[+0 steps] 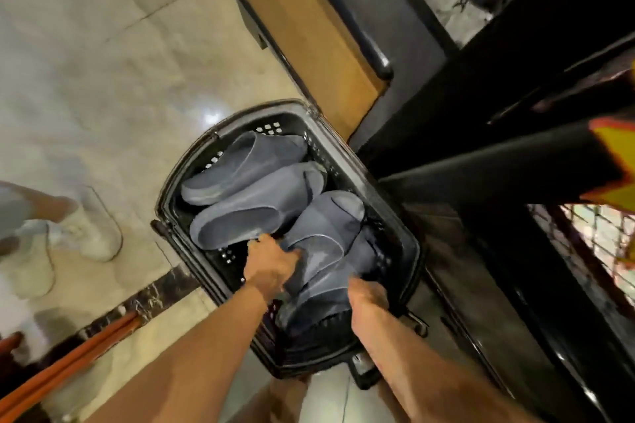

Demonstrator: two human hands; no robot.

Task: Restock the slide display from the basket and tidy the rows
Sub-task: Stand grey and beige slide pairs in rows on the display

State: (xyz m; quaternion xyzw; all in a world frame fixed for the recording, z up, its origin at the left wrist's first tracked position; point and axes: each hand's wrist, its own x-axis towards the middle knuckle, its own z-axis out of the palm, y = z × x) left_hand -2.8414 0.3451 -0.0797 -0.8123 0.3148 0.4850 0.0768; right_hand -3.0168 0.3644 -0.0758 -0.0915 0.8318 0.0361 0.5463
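A black perforated plastic basket (192, 178) stands on the floor, holding several grey-blue slides. Two slides (247, 189) lie side by side in its far half. Two more are stacked in the near half. My left hand (269, 266) is down in the basket, fingers closed over the edge of the upper near slide (323, 230). My right hand (366, 294) grips the lower near slide (326, 299) from the right side. The display shelves are not plainly in view.
A dark glossy fixture (481, 182) rises right beside the basket. A brown panel (309, 38) lies behind it. On the pale tiled floor at left stand another person's feet in white shoes (86, 233). Orange bars (68, 364) cross the lower left corner.
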